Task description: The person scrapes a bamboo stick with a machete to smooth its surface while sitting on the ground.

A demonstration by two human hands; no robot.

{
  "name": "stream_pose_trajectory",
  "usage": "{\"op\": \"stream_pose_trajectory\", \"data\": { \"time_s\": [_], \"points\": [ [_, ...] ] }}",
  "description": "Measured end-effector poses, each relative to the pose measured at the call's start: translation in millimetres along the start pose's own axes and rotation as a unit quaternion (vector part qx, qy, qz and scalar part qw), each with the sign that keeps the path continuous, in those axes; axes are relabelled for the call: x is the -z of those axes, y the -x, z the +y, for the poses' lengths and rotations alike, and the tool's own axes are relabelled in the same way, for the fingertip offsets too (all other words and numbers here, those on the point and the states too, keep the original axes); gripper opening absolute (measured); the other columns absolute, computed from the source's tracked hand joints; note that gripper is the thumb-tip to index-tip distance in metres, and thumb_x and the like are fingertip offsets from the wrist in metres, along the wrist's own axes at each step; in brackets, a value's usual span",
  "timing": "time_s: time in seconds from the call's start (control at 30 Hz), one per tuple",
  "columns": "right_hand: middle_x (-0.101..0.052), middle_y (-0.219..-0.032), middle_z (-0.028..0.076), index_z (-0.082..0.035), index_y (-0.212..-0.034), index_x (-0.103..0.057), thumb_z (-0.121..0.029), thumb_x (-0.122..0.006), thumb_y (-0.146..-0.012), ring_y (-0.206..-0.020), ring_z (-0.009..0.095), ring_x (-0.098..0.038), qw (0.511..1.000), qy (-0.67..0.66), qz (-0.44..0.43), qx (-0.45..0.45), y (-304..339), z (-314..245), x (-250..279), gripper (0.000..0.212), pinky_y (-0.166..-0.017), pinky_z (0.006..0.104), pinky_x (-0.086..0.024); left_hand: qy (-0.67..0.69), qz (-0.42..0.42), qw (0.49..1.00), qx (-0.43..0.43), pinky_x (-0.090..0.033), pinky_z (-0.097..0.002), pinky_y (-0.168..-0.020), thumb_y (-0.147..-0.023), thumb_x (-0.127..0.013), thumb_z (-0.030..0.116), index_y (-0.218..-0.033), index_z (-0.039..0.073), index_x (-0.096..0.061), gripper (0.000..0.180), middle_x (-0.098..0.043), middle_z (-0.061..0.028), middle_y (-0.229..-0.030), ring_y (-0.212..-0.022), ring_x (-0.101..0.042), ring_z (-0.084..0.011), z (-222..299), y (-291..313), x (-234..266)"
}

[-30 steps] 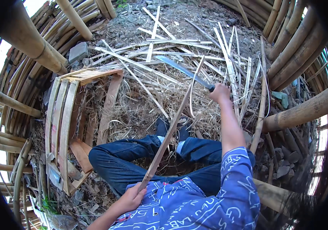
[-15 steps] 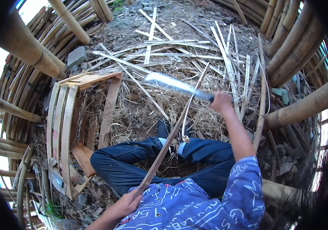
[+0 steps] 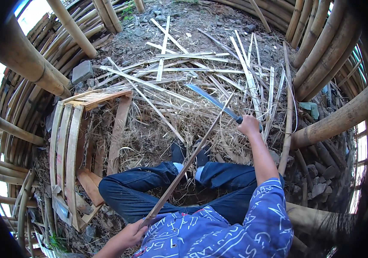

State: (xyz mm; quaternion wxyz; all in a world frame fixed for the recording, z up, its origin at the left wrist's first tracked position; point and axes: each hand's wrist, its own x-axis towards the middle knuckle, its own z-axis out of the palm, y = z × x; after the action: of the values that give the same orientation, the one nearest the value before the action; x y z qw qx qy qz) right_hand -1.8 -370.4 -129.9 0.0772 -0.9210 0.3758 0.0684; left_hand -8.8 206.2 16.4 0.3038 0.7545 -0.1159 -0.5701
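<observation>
My left hand (image 3: 133, 234), low beside my waist, is closed round the near end of a long split bamboo strip (image 3: 179, 175). The strip slants up and away to the right, over my crossed legs. In front of me on the right, my right hand (image 3: 249, 124) grips a machete (image 3: 209, 98) by its dark handle. Its blade points to the far left and crosses the strip close to the strip's far end. Whether the edge bites into the bamboo I cannot tell.
Pale split strips (image 3: 184, 69) lie crisscrossed on the ground ahead, among fibrous shavings (image 3: 147, 129). At left stands a slatted wooden crate (image 3: 68, 146), with a grey block (image 3: 82, 72) behind it. Bamboo poles (image 3: 334, 117) surround the spot on both sides.
The machete has turned, its blade tip shifting right and its shine fading. A thin curl that hung from the strip's far part no longer hangs there. My left hand keeps its grip.
</observation>
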Motion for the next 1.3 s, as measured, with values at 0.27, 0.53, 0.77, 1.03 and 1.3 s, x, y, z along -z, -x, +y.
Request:
{"op": "stream_pose_trajectory", "data": {
  "time_s": [0.27, 0.53, 0.77, 1.03, 1.3],
  "points": [
    [-0.07, -0.084, 0.016, -0.011, -0.091, -0.07, -0.024, -0.065, -0.068, -0.082, 0.032, -0.069, 1.0, -0.008, 0.004, 0.029, 21, -6, -11, 0.027, -0.081, 0.0434, -0.055, -0.08, 0.034, 0.996, -0.011, -0.047, -0.0372, -0.067, -0.098, -0.05, 0.018, -0.11, -0.001, -0.055, 0.023, -0.06, -0.0156, -0.076, -0.07, -0.056, -0.0235, 34, -9, 10],
    [-0.07, -0.085, 0.013, -0.013, -0.09, -0.069, -0.025, -0.065, -0.072, -0.087, 0.031, -0.069, 0.991, 0.048, -0.023, 0.124, 48, -18, 1, 0.022, -0.08, 0.0426, -0.054, -0.106, 0.014, 0.994, -0.035, -0.047, -0.0383, -0.066, -0.097, -0.051, 0.02, -0.105, 0.0, -0.055, 0.022, -0.06, -0.0161, -0.073, -0.067, -0.058, -0.0244, 14, -16, 19],
    [-0.071, -0.1, 0.017, -0.004, -0.095, -0.071, -0.027, -0.067, -0.073, -0.096, 0.03, -0.069, 0.994, 0.091, 0.001, -0.067, -1, 85, -18, 0.032, -0.084, 0.0408, -0.055, -0.157, -0.054, 0.986, -0.013, -0.047, -0.0375, -0.063, -0.097, -0.052, 0.023, -0.107, 0.003, -0.056, 0.022, -0.06, -0.0132, -0.073, -0.064, -0.057, -0.0248, 17, 3, 47],
    [-0.069, -0.109, 0.019, -0.004, -0.103, -0.071, -0.04, -0.07, -0.077, -0.104, 0.032, -0.067, 0.967, -0.026, -0.018, -0.253, 4, 116, 0, 0.044, -0.088, 0.0411, -0.053, 0.049, -0.001, 0.996, 0.069, -0.043, -0.0285, -0.054, -0.097, -0.051, 0.017, -0.099, 0.004, -0.054, 0.013, -0.051, -0.0015, -0.07, -0.06, -0.051, -0.0122, -80, 70, 99],
    [-0.066, -0.11, 0.026, 0.002, -0.101, -0.07, -0.024, -0.062, -0.073, -0.105, 0.039, -0.063, 0.964, -0.07, 0.038, -0.253, 21, 121, 26, 0.039, -0.09, 0.0452, -0.051, 0.099, 0.2, 0.972, 0.073, -0.037, -0.0255, -0.051, -0.097, -0.05, 0.011, -0.095, 0.006, -0.052, 0.006, -0.044, 0.0035, -0.068, -0.057, -0.042, -0.0074, 27, 79, 111]
  ]
}}
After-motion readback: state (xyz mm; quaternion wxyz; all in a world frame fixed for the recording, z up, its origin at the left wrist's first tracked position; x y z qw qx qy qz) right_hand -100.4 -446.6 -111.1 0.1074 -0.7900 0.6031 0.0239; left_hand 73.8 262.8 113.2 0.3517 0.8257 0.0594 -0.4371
